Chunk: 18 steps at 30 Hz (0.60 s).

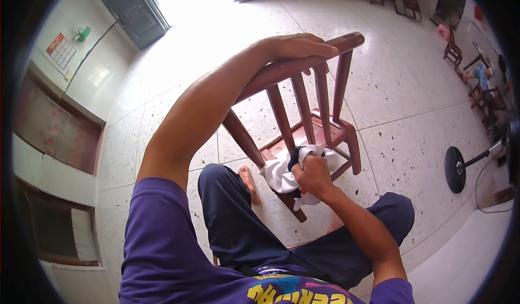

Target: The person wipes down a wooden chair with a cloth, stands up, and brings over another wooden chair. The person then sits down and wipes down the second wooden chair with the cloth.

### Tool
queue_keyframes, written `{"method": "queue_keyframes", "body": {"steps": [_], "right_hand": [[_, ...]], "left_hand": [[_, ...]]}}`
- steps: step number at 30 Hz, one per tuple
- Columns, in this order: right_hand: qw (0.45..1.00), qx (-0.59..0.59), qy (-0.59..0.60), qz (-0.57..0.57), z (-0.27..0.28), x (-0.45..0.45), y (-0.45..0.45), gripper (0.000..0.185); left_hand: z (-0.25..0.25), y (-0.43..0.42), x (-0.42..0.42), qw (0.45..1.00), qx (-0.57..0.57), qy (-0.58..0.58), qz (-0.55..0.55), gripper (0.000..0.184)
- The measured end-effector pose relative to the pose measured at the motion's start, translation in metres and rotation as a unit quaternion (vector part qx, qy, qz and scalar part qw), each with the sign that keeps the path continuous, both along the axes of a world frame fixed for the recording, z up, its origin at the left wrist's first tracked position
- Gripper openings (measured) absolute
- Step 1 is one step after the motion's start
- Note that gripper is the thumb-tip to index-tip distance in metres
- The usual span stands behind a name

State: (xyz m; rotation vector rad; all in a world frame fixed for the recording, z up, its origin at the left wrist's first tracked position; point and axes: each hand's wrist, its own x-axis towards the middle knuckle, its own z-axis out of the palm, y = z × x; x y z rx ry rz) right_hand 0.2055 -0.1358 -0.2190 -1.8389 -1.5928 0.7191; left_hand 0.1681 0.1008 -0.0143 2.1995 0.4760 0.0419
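Purple shirt (pixel 162 233) covers my arm and belly closest to view, from 6 to 8 o'clock. At 4 o'clock, just off centre, the fingers of my right hand (pixel 315 175) are clamped on a white and dark cloth (pixel 279 175), crumpled against the near edge of a seat (pixel 318 134), part of it hanging below. At 1 o'clock, my left hand (pixel 304 46) is curled over a top rail (pixel 276 74), fingertips showing underneath. That rail and seat make up one wooden chair (pixel 304 109), its back towards me, from centre up to 1 o'clock. I judge the work partway: the cloth is at the seat, with none on the rail. Which wood it has been over, and how much is left, I can't tell. My bare foot (pixel 246 180) is near, just past 6 o'clock; well apart are a fan stand (pixel 455 169) past 3 and a dark door (pixel 130 11) between 10 and 11.
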Motion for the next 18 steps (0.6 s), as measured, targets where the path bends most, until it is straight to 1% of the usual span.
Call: {"method": "queue_keyframes", "body": {"steps": [1,2,4,5,6,8,9,10,12,13,14,15,17,18], "right_hand": [[0.996,0.085,0.026,0.000,0.000,-0.001,0.001,0.020],[0.975,0.207,0.084,0.004,0.010,-0.007,0.002,0.016],[0.971,0.221,0.070,0.049,0.036,-0.011,0.008,0.012],[0.950,0.294,0.104,0.037,0.051,-0.018,0.013,0.011],[0.949,0.293,0.107,0.039,0.062,-0.023,0.018,0.011],[0.929,0.353,0.109,0.033,0.076,-0.029,0.027,0.014],[0.943,0.319,0.098,0.016,0.071,-0.034,0.031,0.017],[0.942,0.319,0.099,0.020,0.066,-0.039,0.034,0.017],[0.947,0.311,-0.022,0.071,0.048,-0.051,0.033,0.022],[0.955,0.277,-0.027,0.103,0.025,-0.058,0.031,0.025],[0.955,0.278,-0.027,0.102,-0.021,-0.060,0.031,0.025],[0.959,0.227,-0.084,0.147,-0.075,-0.061,0.031,0.027],[0.975,0.062,-0.094,0.194,-0.091,-0.067,0.017,0.028],[0.978,-0.053,-0.046,0.196,-0.073,-0.072,0.005,0.027]], "left_hand": [[0.008,-0.009,-0.003,0.999,0.025,0.019,0.027,0.080],[0.010,-0.009,-0.003,0.999,0.026,0.013,0.030,0.080],[0.005,-0.007,0.001,0.999,0.026,0.018,0.001,0.078],[-0.001,-0.003,0.005,1.000,0.021,0.004,0.003,0.076],[0.001,-0.009,0.005,1.000,0.020,0.006,0.006,0.076],[0.007,-0.025,0.005,1.000,-0.029,0.009,0.008,0.075],[0.005,-0.026,0.008,0.999,-0.024,0.016,0.018,0.074],[0.004,-0.025,0.011,0.999,-0.009,0.035,0.028,0.074],[-0.004,-0.019,0.015,0.999,0.044,0.015,0.011,0.075],[-0.004,-0.018,0.015,0.999,0.044,0.015,0.012,0.075],[-0.003,-0.018,0.016,0.998,0.058,0.031,0.020,0.076],[-0.003,-0.019,0.017,0.996,0.072,0.048,0.027,0.077],[0.001,-0.020,0.016,0.996,0.072,0.052,0.029,0.077],[0.002,-0.021,0.014,0.995,0.069,0.055,0.035,0.077]]}}
